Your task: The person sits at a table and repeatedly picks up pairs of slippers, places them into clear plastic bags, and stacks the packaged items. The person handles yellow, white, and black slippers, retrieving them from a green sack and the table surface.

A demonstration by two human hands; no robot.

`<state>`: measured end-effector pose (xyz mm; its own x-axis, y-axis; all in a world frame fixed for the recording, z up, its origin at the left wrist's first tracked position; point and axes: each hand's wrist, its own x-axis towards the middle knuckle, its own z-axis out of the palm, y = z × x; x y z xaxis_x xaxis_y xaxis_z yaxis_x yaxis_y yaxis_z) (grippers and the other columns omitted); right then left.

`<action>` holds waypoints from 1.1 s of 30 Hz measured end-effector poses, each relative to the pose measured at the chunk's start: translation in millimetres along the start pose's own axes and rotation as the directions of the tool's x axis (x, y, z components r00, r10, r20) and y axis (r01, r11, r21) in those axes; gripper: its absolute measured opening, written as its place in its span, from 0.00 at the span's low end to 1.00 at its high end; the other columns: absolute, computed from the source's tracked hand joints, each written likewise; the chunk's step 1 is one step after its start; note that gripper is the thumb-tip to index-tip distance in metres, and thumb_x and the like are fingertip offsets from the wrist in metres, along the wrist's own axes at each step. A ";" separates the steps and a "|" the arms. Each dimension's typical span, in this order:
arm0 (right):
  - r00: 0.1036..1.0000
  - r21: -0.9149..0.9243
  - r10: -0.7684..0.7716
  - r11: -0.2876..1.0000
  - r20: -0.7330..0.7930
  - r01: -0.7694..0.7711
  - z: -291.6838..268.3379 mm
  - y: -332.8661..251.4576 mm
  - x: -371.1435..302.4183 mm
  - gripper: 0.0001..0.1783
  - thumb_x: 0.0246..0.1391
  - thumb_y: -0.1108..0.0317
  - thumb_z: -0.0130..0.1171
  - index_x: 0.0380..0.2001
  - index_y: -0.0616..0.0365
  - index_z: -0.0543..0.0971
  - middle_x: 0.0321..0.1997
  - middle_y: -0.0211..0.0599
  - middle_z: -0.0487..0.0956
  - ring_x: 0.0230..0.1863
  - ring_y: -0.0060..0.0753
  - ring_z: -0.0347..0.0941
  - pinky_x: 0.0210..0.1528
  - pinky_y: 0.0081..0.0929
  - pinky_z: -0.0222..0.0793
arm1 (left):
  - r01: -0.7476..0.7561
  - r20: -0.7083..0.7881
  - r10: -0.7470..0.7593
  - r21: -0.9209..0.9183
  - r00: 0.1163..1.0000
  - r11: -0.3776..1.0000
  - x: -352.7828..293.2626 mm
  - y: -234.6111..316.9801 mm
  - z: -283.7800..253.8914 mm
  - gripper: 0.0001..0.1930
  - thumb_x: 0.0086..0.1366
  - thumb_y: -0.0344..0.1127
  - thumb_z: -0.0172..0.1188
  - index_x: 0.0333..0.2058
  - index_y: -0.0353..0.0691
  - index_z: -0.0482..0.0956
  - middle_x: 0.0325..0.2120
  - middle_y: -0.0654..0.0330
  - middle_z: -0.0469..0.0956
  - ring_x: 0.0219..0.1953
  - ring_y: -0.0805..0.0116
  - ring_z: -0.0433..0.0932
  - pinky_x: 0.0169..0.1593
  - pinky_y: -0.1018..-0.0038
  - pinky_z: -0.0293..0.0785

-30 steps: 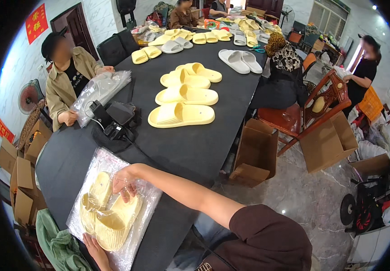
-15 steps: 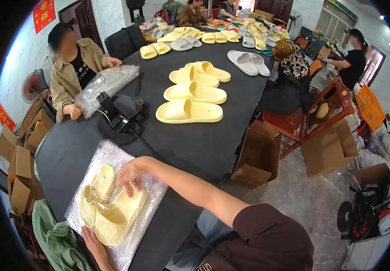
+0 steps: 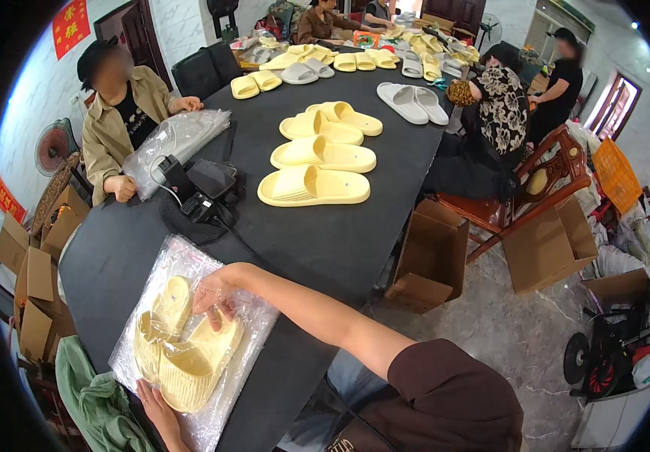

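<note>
Two yellow slide sandals [image 3: 189, 380] are covered by a clear plastic bag [image 3: 182, 256] on the black worktop [image 3: 321, 252], long axes slanted away rightward, heels farthest. The right hand [image 3: 215, 296] is curled beside the heels, grip unclear; the left hand [image 3: 158, 407], unclenched, is laid nearest the toes.

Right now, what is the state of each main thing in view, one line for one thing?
Clear bag, lying on the table.
Bagged yellow slippers, straps up, seen through the bag.
Left hand, fingers extended at the bag's edge.
Right hand, fingers bent, by the bagged slippers.
Four other yellow slippers, straps up, unbagged, in a row.
Nearest grey slippers, unbagged, side by side.
Cardboard box by the table, open.
</note>
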<state>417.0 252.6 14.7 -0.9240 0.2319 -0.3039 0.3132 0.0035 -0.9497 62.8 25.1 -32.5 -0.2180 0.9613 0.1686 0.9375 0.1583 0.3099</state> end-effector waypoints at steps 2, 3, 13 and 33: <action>1.000 -0.005 0.015 1.000 -0.004 -0.015 -0.4 1.1 1.2 0.25 0.62 0.56 0.44 0.57 0.60 0.64 0.37 0.38 0.82 0.22 0.31 0.75 0.28 0.27 0.72 | 0.001 0.003 -0.001 -0.021 1.000 1.000 0.5 2.4 -0.5 0.23 0.71 0.37 0.37 0.59 0.27 0.57 0.61 0.42 0.55 0.64 0.49 0.52 0.65 0.65 0.48; 1.000 -0.011 0.014 1.000 -0.010 -0.014 -0.9 1.5 0.9 0.25 0.62 0.56 0.44 0.57 0.60 0.64 0.37 0.38 0.82 0.22 0.31 0.75 0.28 0.28 0.72 | 0.000 0.003 0.001 -0.031 1.000 1.000 1.7 4.7 -1.5 0.23 0.71 0.37 0.37 0.59 0.28 0.57 0.61 0.42 0.55 0.64 0.49 0.52 0.65 0.65 0.48; 0.999 0.001 -0.007 1.000 -0.037 0.008 3.0 -3.3 -3.5 0.21 0.62 0.61 0.45 0.52 0.65 0.66 0.37 0.44 0.81 0.23 0.35 0.76 0.29 0.31 0.75 | 0.004 0.015 -0.004 -0.010 1.000 1.000 0.4 1.1 -1.0 0.24 0.71 0.38 0.37 0.60 0.29 0.56 0.62 0.43 0.54 0.65 0.50 0.51 0.65 0.65 0.48; 0.703 -0.155 -0.202 0.979 -0.682 0.131 2.4 -40.0 -173.1 0.21 0.62 0.60 0.43 0.53 0.60 0.68 0.36 0.38 0.80 0.28 0.26 0.77 0.28 0.21 0.73 | -0.055 0.018 0.054 0.016 0.998 0.998 8.0 -8.6 12.4 0.23 0.72 0.38 0.36 0.60 0.29 0.56 0.62 0.44 0.54 0.64 0.51 0.52 0.64 0.66 0.49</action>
<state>563.9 210.0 105.1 -0.5633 0.8257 0.0296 0.2201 0.1845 -0.9579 56.3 34.2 -45.4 -0.1618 0.9724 0.1681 0.9522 0.1091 0.2855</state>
